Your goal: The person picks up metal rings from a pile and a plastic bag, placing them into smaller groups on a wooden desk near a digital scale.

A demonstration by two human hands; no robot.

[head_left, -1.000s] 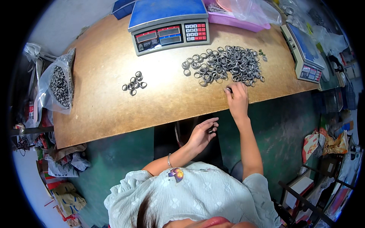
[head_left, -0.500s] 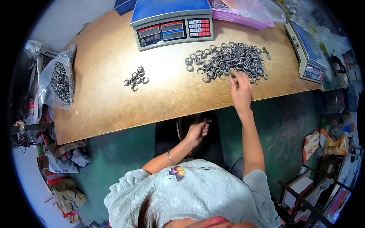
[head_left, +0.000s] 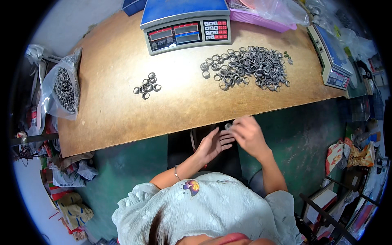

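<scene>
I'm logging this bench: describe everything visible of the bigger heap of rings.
The bigger heap of rings is dull grey, metal-looking bands, overlapping at varied tilts, with looser ones at its left. It lies on the brown tabletop, in front of the pink basket; neither left hand nor right hand touches it.

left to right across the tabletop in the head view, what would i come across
Clear plastic bag of small gray pieces → small cluster of gray rings → large pile of gray rings → blue-topped scale at the right edge
</scene>
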